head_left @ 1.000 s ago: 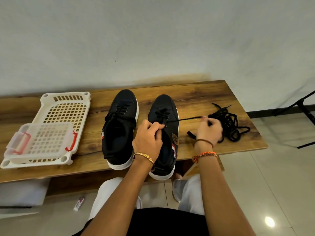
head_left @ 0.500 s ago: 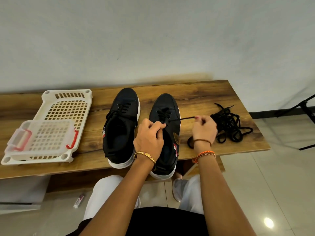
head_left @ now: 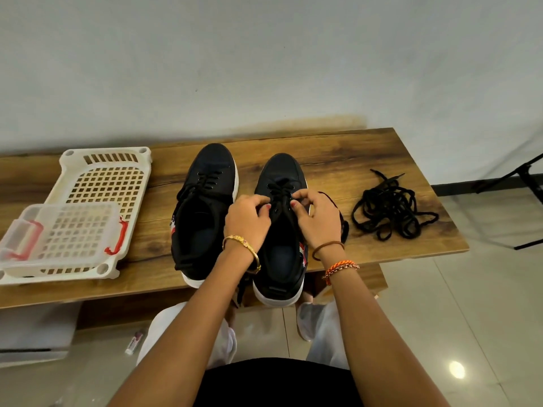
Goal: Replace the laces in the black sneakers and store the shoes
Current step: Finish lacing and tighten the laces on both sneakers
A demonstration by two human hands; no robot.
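Two black sneakers stand side by side on the wooden worktop (head_left: 352, 154), toes pointing to the far side. The left sneaker (head_left: 205, 207) sits untouched, its lace threaded through the far eyelets. Both of my hands work on the right sneaker (head_left: 282, 230). My left hand (head_left: 249, 215) has its fingers curled, its grip pinching the lace (head_left: 279, 190) at the left row of eyelets. My right hand (head_left: 317, 218) mirrors it, its grip pinching the same lace at the right row. The two hands sit close together over the tongue, fingertips nearly meeting.

One tangled pile of loose black laces (head_left: 390, 212) lies on the worktop to the right of the right sneaker, apart from it. The number of laces in the pile cannot be determined.

To the left of the sneakers lies one white perforated tray (head_left: 105, 177). One translucent container (head_left: 58, 236) with two red handles rests on its near part.

One small tube (head_left: 133, 342) lies on the floor below the worktop's near edge.
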